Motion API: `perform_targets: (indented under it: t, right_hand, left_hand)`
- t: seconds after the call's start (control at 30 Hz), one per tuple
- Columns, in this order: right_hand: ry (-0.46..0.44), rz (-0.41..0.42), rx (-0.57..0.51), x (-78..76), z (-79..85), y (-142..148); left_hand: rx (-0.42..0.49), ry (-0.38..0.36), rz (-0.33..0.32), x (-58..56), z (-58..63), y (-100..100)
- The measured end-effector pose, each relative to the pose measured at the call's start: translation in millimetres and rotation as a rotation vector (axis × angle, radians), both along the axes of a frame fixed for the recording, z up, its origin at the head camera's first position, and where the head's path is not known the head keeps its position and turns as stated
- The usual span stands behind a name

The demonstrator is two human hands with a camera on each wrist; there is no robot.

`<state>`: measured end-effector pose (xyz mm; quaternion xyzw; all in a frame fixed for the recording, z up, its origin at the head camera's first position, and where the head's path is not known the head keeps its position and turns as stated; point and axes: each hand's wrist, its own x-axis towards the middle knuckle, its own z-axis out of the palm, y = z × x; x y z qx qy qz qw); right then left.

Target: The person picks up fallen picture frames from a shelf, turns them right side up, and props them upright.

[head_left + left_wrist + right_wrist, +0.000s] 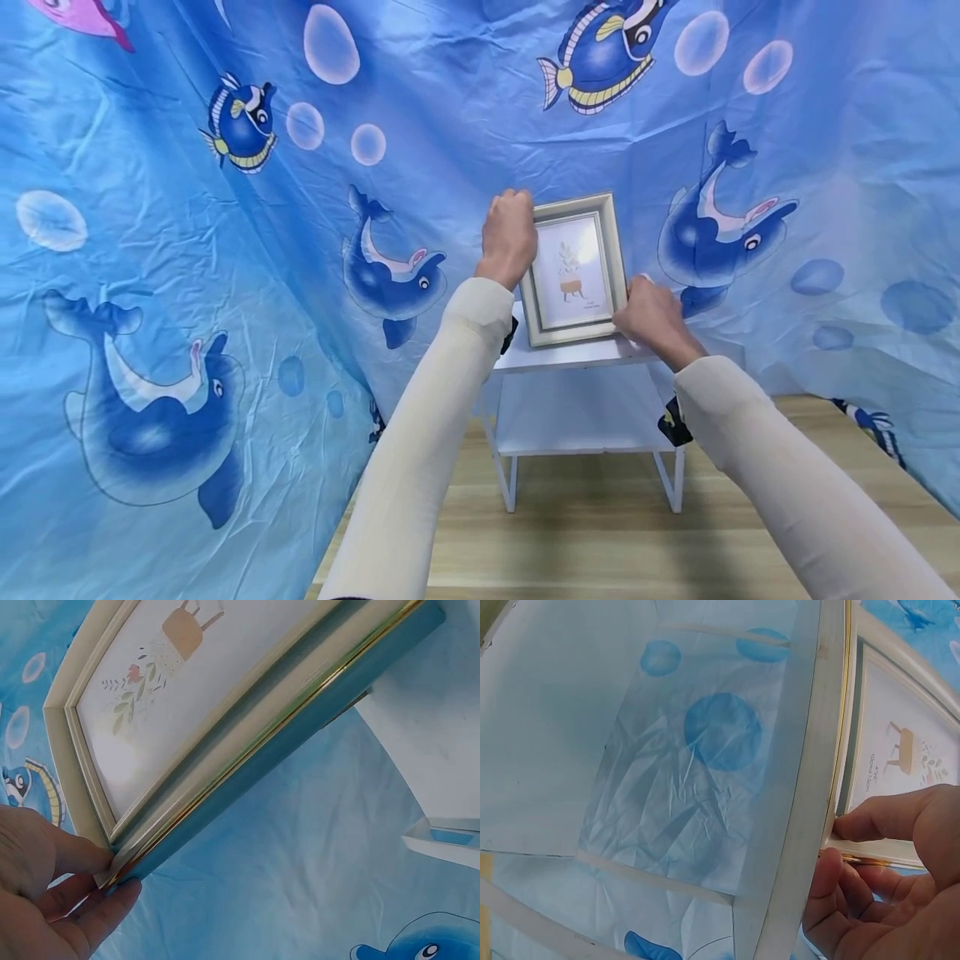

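A cream picture frame [573, 271] with a gold line along its edge stands tilted over the top of a small white table [570, 357]. Inside it is a print of a potted plant on legs. My left hand [510, 237] pinches the frame's upper left corner, thumb on the front and fingers behind, as the left wrist view shows. Down at the lower right corner, my right hand [654, 317] grips the frame between thumb and fingers. In the right wrist view the frame's bottom [859, 855] is close by the white table edge [799, 795].
The table has a lower shelf [592, 425] and thin white legs [677, 483] on a wood-look floor [525, 542]. Blue curtains [300, 375] printed with dolphins, fish and bubbles hang behind and at both sides. A dark strap piece shows near each wrist.
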<state>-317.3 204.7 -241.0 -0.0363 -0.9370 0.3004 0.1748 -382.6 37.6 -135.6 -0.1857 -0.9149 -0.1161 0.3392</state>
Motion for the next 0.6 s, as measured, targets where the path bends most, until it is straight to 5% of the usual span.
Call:
perform_targets:
  t: [0.6]
  right_hand:
    - [0.004,0.005,0.016,10.7,-5.5,-10]
  left_hand:
    - [-0.022,0.049,-0.057,5.2,-6.3,-11]
